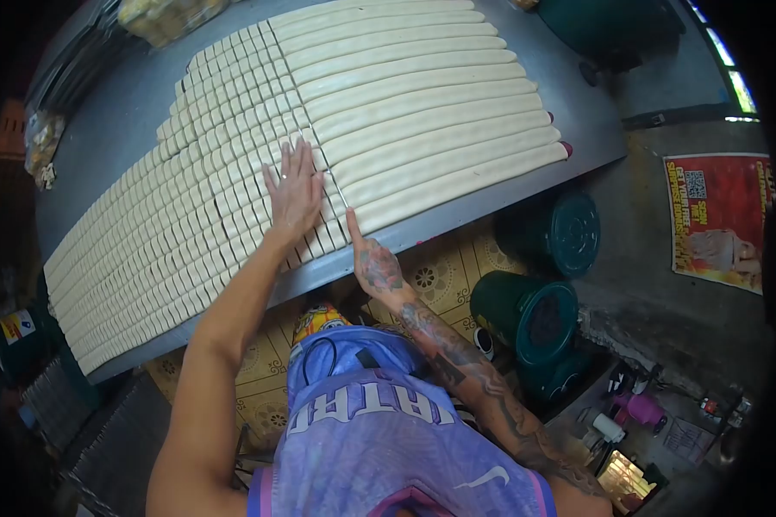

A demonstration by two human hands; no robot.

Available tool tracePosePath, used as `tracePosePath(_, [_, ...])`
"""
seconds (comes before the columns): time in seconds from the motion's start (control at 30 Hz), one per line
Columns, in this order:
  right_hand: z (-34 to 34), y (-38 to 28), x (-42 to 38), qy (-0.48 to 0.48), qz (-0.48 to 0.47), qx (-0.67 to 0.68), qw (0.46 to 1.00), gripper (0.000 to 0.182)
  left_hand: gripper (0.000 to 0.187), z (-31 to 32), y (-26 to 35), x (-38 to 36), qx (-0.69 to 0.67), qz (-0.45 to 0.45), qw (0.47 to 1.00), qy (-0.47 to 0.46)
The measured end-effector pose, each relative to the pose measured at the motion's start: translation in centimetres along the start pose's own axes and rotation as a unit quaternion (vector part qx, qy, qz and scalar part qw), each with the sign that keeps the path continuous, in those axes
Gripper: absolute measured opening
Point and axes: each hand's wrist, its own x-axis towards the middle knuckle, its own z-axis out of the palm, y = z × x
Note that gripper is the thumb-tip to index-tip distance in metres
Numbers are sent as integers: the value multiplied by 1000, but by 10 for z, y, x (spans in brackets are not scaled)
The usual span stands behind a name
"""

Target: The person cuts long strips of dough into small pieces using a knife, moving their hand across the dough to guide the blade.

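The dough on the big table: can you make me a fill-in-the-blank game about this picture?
The small dough pieces lie to the ____ of the long strips.
The ____ hand has tattoos on its back.
The bins near the table are ____ in colour.
The poster has a mostly ____ background.

Missing words: left; right; green; red.

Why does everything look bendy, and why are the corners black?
Head view: a very wide lens probably bends the long dough strips and table; its round picture leaves the corners black. Head view, upper right: bright window panes glare white.
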Motion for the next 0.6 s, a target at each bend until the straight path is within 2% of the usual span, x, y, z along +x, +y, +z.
tracePosePath(0.03, [4, 4, 1, 2, -1, 2, 1000, 87, 66, -5, 14, -16, -26, 1, 1000, -1])
tracePosePath(0.07, [14, 11, 0, 33, -27, -13, 999, 87, 68, -6, 32, -37, -12, -3, 998, -58])
tracePosePath(0.1, [14, 10, -4, 64, -52, -28, 996, 88, 68, 3, 43, -60, 9, 20, 998, -67])
tracePosePath(0.17, [18, 10, -23, 69, -39, -56, 995, 88, 67, 13, 49, -86, 36, 33, 998, -40])
tracePosePath(0.27, [20, 21, -76, 67, -40, -138, 987, 89, 66, 21, 53, -86, 47, 19, 999, -17])
tracePosePath(0.33, [26, 37, -116, 39, -61, -94, 993, 90, 66, 19, 54, -88, 41, 12, 999, -20])
tracePosePath(0.4, [10, 34, -155, -63, -14, 50, 997, 89, 66, 18, 52, -85, 34, 14, 999, -24])
tracePosePath(0.43, [-8, 24, -172, -64, -13, 49, 997, 89, 67, 19, 51, -87, 9, 13, 999, -37])
tracePosePath(0.5, [-51, 3, -174, -82, -74, -211, 971, 88, 68, 16, 49, -82, -12, 3, 999, -37])
tracePosePath(0.53, [-62, -5, -156, -68, 4, 19, 998, 69, 68, 13, 49, -83, -68, -18, 996, -48])
tracePosePath(0.57, [-69, -15, -131, -67, -2, 18, 998, 69, 69, 10, 48, -81, -122, -37, 990, -60])
tracePosePath(0.6, [-75, -25, -100, 3, -13, 36, 999, 68, 69, 5, 44, -73, -133, -32, 988, -68])
